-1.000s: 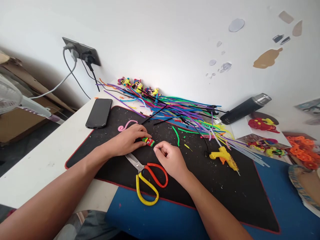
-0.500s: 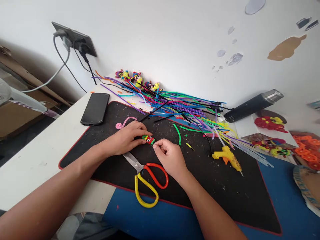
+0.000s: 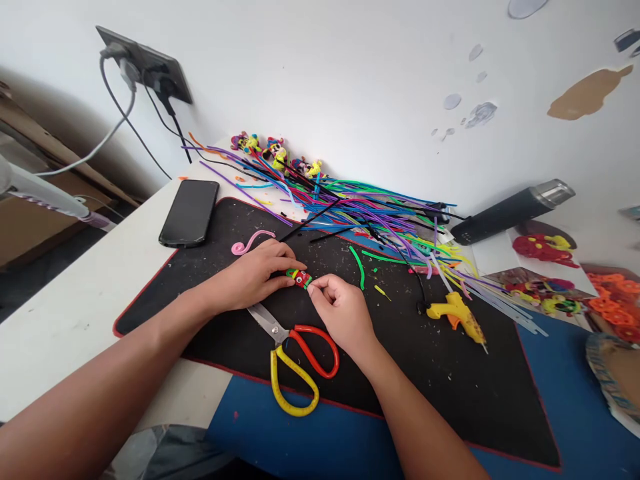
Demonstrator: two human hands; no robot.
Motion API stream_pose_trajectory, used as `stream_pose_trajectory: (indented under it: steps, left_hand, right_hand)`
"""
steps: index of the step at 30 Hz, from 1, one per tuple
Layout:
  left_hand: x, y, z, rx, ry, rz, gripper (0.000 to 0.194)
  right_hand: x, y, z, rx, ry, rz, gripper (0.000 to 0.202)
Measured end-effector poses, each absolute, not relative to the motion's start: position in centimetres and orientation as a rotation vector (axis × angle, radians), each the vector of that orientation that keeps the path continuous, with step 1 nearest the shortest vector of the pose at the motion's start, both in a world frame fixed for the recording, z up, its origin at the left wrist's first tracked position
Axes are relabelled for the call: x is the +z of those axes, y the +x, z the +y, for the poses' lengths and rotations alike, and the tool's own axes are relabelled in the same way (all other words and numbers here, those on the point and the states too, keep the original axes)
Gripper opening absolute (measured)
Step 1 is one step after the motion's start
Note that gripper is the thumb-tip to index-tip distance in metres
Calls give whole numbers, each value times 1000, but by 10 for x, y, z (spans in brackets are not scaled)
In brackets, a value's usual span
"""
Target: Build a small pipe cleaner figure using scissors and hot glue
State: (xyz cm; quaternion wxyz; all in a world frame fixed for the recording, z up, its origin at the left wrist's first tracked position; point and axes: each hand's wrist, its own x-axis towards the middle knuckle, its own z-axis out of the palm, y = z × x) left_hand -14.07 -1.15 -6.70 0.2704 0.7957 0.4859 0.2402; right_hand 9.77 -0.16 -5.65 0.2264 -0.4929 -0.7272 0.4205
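Observation:
A small red, green and yellow pipe-cleaner figure (image 3: 301,278) with googly eyes lies between my two hands above the black mat (image 3: 400,373). My left hand (image 3: 263,277) pinches its left end between thumb and fingers. With fingers curled, my right hand (image 3: 343,310) pinches at the green piece on its right end; its fingertips partly hide that spot. Below my hands rest scissors (image 3: 277,333) with one red and one yellow handle, their blade tips hidden under my left hand. A pink curled pipe cleaner (image 3: 243,247) lies just beyond my left wrist.
Many coloured pipe cleaners (image 3: 350,207) are heaped along the wall, with several finished figures (image 3: 277,155) behind. A yellow glue gun (image 3: 459,317) lies right, its cord running back. A phone (image 3: 190,212) sits left; a dark flask (image 3: 510,212) lies back right. Green pieces (image 3: 357,267) are scattered nearby.
The view has shifted slightly. Both hands stay at the small figure, with a little more of its face and green right end showing between them.

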Motion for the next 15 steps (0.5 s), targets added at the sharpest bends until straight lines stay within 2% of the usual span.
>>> stream_pose_trajectory:
  steps: [15]
  left_hand:
    - [-69,-140,-13,656,2148,1316,33]
  right_hand:
    - [-57,96,-1,1149,-1379,-2017,21]
